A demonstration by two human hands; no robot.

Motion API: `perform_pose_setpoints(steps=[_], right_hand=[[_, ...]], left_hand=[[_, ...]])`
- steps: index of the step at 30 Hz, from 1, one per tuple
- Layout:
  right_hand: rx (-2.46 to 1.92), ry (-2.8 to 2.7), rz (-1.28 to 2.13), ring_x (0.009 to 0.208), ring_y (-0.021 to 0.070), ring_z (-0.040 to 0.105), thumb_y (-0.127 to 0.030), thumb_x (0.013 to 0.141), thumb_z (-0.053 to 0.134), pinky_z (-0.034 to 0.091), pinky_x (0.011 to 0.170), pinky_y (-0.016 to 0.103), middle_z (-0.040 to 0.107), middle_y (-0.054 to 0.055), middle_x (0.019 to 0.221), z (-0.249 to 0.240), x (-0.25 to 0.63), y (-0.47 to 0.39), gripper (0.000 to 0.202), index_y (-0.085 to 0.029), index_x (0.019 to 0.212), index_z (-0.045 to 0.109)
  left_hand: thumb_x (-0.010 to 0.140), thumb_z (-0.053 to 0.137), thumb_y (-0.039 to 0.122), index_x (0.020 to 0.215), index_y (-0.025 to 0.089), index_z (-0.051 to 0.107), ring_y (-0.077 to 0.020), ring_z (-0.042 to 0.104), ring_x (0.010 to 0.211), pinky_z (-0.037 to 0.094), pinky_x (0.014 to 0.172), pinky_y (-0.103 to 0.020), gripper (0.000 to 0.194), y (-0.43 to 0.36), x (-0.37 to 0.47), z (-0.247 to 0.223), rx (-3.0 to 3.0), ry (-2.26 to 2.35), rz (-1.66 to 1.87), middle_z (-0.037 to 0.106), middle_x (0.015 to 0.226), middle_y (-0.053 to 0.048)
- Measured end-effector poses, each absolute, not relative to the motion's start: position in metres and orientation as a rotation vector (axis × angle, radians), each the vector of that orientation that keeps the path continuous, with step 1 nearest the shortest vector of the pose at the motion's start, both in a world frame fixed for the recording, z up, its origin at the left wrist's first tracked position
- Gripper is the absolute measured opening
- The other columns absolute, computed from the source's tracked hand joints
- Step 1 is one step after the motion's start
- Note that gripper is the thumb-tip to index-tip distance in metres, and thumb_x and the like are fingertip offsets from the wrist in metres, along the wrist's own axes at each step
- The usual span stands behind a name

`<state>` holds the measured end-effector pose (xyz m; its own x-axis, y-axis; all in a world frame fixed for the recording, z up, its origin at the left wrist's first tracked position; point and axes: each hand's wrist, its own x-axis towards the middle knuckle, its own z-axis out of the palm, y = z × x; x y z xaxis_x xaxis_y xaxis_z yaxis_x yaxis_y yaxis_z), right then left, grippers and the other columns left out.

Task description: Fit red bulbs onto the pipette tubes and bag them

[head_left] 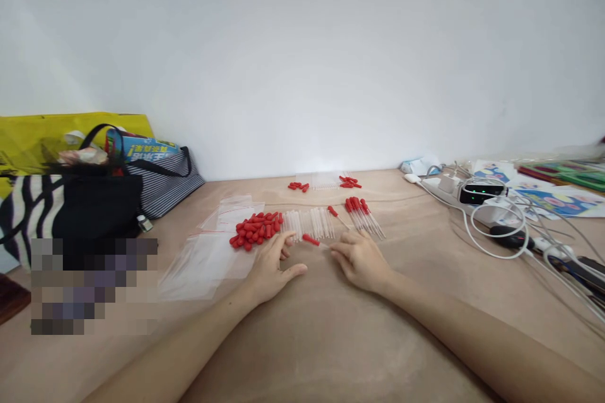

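My right hand (362, 259) pinches the thin clear tube of a dropper between thumb and fingers. The red rubber bulb (311, 239) on its end points left. My left hand (274, 265) has its thumb and fingers apart and holds nothing, just left of that bulb. Behind the left hand lies a pile of red rubber bulbs (253, 229). Clear thin tubes (309, 224) lie in a row beside the pile. One dropper with a red bulb (333, 210) lies behind my right hand. A bundle of red-topped droppers (363, 214) lies to its right.
Clear zip bags (189, 267) lie left of the pile. Further back are more red bulbs (299, 186) and tubes (326, 180) near the wall. Bags (165, 182) stand at left; a power strip (439, 188) and tangled white cables (496, 248) lie at right.
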<state>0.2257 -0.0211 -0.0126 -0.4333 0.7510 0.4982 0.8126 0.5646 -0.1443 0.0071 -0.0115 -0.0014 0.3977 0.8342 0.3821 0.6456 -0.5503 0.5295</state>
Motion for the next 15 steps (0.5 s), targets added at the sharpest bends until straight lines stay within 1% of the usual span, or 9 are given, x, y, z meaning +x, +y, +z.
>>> perform_pose_setpoints(steps=[1,4,6,8,11,15], right_hand=[[-1.322,-2.210,-0.126,0.072,0.0159,0.049,-0.018,0.081,0.042,0.029,0.064,0.029,0.058,0.004,0.074,-0.014,0.230,-0.015,0.021,-0.019,0.083,0.063],[-1.547,-2.001,-0.096,0.076,0.0174,0.052,-0.019,0.080,0.042,0.032,0.066,0.029,0.061,0.006,0.078,-0.017,0.243,0.004,0.022,-0.019,0.086,0.063],[-1.690,-1.920,-0.124,0.081,0.0191,0.053,-0.019,0.080,0.041,0.032,0.069,0.030,0.063,0.006,0.081,-0.016,0.248,0.015,0.022,-0.019,0.085,0.063],[-1.824,-1.872,-0.151,0.083,0.0202,0.054,-0.020,0.080,0.041,0.031,0.070,0.031,0.064,0.007,0.081,-0.013,0.249,0.023,0.023,-0.019,0.083,0.063],[-1.983,-1.812,-0.170,0.081,0.0208,0.055,-0.024,0.081,0.039,0.030,0.069,0.032,0.065,0.008,0.080,-0.010,0.245,0.033,0.025,-0.019,0.079,0.063],[-2.042,-1.753,-0.136,0.076,0.0206,0.057,-0.031,0.081,0.038,0.029,0.068,0.032,0.065,0.007,0.077,-0.010,0.239,0.042,0.025,-0.019,0.083,0.060]], left_hand=[[0.067,0.064,0.029,0.108,0.017,0.046,-0.0154,0.053,0.070,0.046,0.065,-0.029,0.047,-0.011,0.006,-0.002,2.342,1.315,0.897,0.056,0.085,-0.003],[0.070,0.059,0.026,0.092,0.016,0.054,-0.0154,0.053,0.070,0.045,0.063,-0.028,0.024,-0.010,0.005,-0.001,2.376,1.289,0.836,0.056,0.079,-0.002],[0.071,0.057,0.025,0.083,0.017,0.056,-0.0154,0.053,0.070,0.044,0.063,-0.027,0.015,-0.010,0.006,0.001,2.408,1.261,0.817,0.056,0.077,-0.002],[0.071,0.057,0.025,0.079,0.018,0.058,-0.0148,0.053,0.069,0.044,0.062,-0.026,0.011,-0.011,0.007,0.002,2.418,1.256,0.810,0.057,0.076,-0.002],[0.071,0.057,0.025,0.077,0.017,0.059,-0.0147,0.053,0.068,0.043,0.061,-0.025,0.011,-0.011,0.008,0.003,2.421,1.260,0.796,0.058,0.075,-0.002],[0.071,0.056,0.025,0.077,0.017,0.060,-0.0147,0.053,0.067,0.043,0.060,-0.025,0.011,-0.010,0.007,0.002,2.431,1.256,0.776,0.058,0.076,-0.003]])
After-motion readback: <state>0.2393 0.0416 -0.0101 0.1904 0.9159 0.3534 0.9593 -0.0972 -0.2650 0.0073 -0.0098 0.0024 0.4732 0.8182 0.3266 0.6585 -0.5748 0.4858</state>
